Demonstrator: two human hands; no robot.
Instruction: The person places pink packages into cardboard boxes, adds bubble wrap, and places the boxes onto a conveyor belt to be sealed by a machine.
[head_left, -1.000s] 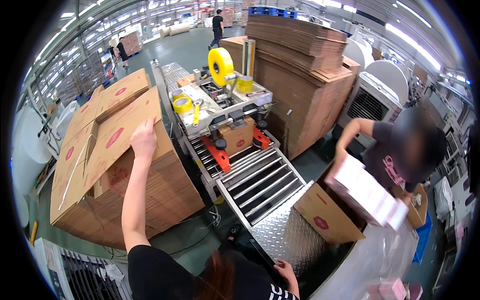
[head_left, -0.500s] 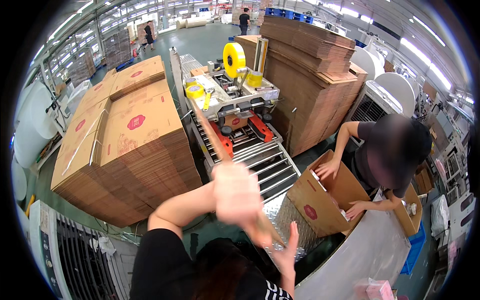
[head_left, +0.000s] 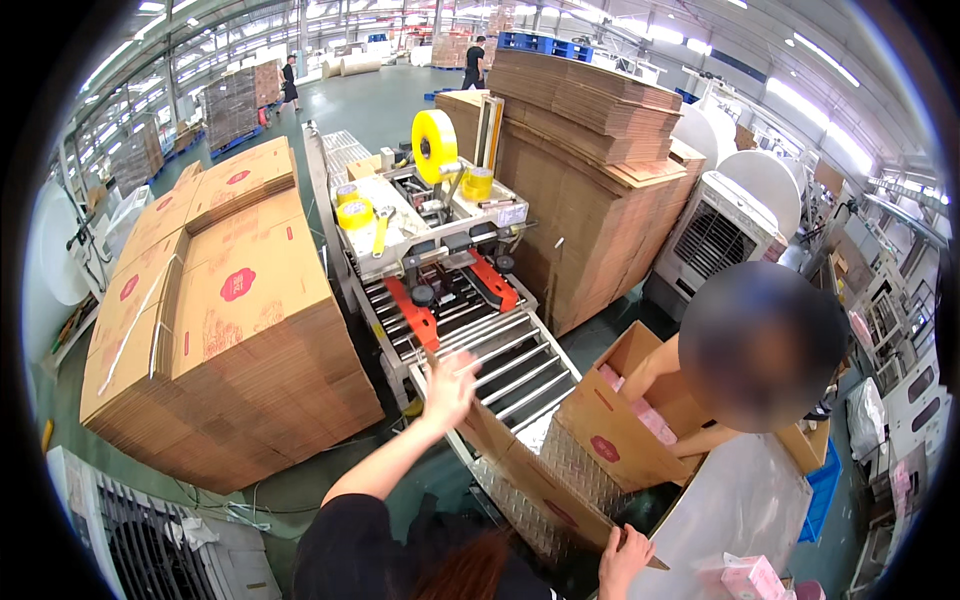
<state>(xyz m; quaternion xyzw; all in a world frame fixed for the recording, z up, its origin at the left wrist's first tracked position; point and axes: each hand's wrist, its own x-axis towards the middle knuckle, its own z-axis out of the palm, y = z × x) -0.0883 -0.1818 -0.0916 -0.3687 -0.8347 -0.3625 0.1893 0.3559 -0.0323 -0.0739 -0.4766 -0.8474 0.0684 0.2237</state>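
A folded brown cardboard carton (head_left: 535,472) stands nearly edge-on in front of me, slanting from the roller conveyor down to the right. My left hand (head_left: 452,390) is closed on its far left end, slightly blurred. At its near right end, my right hand (head_left: 625,560) grips the edge, fingers over the top. Beneath the carton lies a ridged metal plate (head_left: 590,470) that joins the roller conveyor (head_left: 520,362). Just beyond it, a co-worker's arms reach into an open carton (head_left: 600,440) that holds pink packs (head_left: 655,422).
A stack of flat cartons (head_left: 240,330) stands at left, another taller stack (head_left: 590,190) behind the conveyor. A tape machine (head_left: 425,215) with yellow tape rolls straddles the conveyor. A metal table (head_left: 740,500) is at right, with a pink pack (head_left: 752,577) and a blue crate (head_left: 822,495) beside it.
The carton has swung down and right from my raised left hand. My right hand, open before, now grips its near end. The co-worker has leaned in, arms deeper in the open carton.
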